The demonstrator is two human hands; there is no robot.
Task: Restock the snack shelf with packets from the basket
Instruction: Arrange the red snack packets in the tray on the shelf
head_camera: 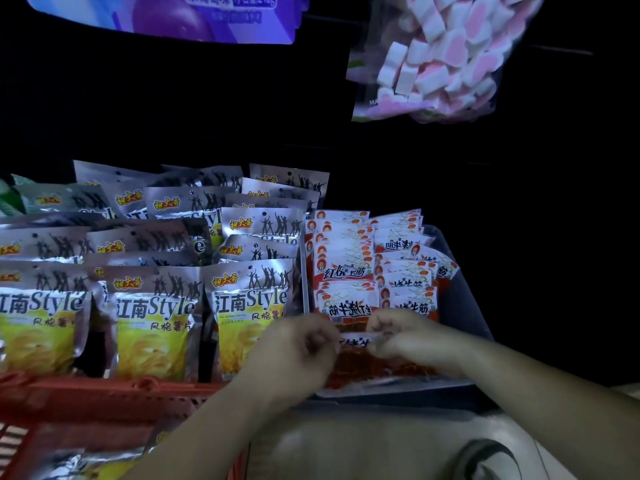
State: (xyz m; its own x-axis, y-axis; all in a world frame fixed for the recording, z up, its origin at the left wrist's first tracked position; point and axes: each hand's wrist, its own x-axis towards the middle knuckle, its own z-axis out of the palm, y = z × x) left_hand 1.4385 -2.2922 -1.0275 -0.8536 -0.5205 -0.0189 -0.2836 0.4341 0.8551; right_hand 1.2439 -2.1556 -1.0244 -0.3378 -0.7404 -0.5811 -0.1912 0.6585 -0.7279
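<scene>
Both hands hold one red-and-white snack packet [360,362] at the front of the right shelf bin. My left hand [294,348] pinches its top left edge, my right hand [401,336] pinches its top right edge. Behind it stand rows of the same red-and-white packets [346,271]. To the left, silver-and-yellow chip packets [249,306] fill the shelf in several rows. The red basket [104,393] sits at the lower left, with a silver-and-yellow packet [86,462] lying inside it.
A grey bin wall [464,292] borders the red packets on the right. A bag of pink-and-white marshmallows [443,53] hangs above right, a purple packet [166,15] above left. A pale ledge [363,441] runs below the shelf.
</scene>
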